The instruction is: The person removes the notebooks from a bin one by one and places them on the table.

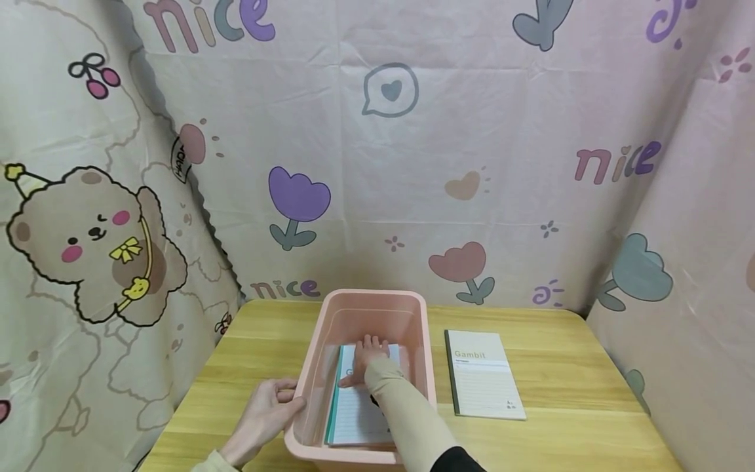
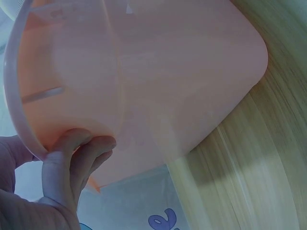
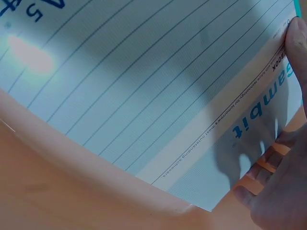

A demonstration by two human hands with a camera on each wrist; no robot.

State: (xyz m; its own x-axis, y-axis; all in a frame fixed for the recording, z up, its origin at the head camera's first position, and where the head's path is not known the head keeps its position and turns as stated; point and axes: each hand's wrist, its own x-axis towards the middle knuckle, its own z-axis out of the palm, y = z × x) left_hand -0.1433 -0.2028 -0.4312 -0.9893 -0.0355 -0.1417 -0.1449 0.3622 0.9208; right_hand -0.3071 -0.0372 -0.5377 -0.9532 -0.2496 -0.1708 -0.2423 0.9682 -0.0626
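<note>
A pink plastic bin (image 1: 377,320) stands on the wooden table. My left hand (image 1: 267,414) grips its left rim near the front, with the thumb over the edge and the curled fingers (image 2: 86,148) against the outer wall. Inside lies a light blue notebook (image 1: 361,416) with a teal spine, lined cover and the word Gambit. Reaching into the bin, my right hand (image 1: 373,362) rests on the notebook's upper part. Its fingers spread at the top edge and its thumb (image 3: 296,45) lies by the spine; the far fingertips are partly hidden.
Right of the bin, a second Gambit notebook (image 1: 486,380) with a dark spine lies flat on the table (image 1: 566,367). Patterned cloth (image 1: 377,164) hangs behind the table and at both sides.
</note>
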